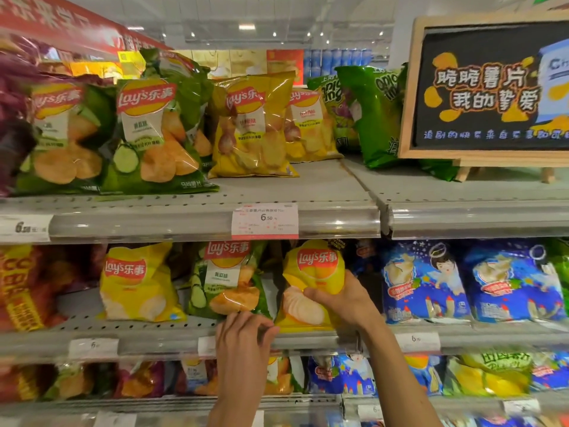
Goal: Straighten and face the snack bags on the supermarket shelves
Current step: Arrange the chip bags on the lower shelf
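Your right hand (341, 298) grips a yellow Lay's bag (311, 285) on the middle shelf (138, 329); the fingers curl around its right side and the thumb presses on its front. The bag stands upright, with the red logo "Lay's 乐事" facing you. Your left hand (243, 337) is at the shelf edge, with curled fingers that touch the bottom of a green Lay's bag (228, 282), the cucumber kind, just beside the yellow one. Whether it really pinches the bag I cannot tell. More to the left stands another yellow Lay's bag (138, 285), a little tilted. To the right are blue bags (425, 282) with a cartoon angel. On the upper shelf (323, 192), green and yellow Lay's bags lean back, and a price label (264, 221) reads "6.50". A chalkboard sign (489, 87) says "脆脆薯片 我的挚爱".
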Available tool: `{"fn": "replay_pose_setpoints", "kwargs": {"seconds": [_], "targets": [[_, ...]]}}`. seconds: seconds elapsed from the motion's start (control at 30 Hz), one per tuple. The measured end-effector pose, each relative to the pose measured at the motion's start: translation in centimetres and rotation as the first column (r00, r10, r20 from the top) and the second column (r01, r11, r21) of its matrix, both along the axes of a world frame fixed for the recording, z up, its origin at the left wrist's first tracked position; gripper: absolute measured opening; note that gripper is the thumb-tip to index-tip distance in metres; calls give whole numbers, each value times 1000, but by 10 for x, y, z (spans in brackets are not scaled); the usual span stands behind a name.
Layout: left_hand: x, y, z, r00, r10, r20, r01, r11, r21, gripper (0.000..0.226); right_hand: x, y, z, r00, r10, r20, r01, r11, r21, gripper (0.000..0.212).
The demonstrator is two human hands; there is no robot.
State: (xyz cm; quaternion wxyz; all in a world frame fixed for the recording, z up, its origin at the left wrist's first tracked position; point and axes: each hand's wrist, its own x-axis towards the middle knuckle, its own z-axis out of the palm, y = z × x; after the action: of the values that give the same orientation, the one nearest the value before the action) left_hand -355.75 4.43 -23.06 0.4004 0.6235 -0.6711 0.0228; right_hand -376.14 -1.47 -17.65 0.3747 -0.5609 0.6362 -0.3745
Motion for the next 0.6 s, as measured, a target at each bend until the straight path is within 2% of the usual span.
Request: {"fn": "replay_pose_setpoints", "kwargs": {"seconds": [0.27, 0.37, 0.5, 0.6], "targets": [[2, 0, 0, 1000, -18, -12, 18, 1000, 10, 22, -3, 6, -4, 999, -30, -17, 30, 999, -38, 79], [3, 1, -1, 999, -36, -12, 36, 999, 15, 21, -4, 12, -6, 998, -45, -43, 41, 997, -70, 88], [6, 0, -1, 997, -67, -46, 68, 997, 25, 17, 0, 23, -8, 954, -255, -157, 203, 937, -285, 100], [13, 1, 0, 980, -107, -167, 110, 994, 8, 13, 10, 34, -6, 923, -358, -144, 242, 827, -508, 83]]}}
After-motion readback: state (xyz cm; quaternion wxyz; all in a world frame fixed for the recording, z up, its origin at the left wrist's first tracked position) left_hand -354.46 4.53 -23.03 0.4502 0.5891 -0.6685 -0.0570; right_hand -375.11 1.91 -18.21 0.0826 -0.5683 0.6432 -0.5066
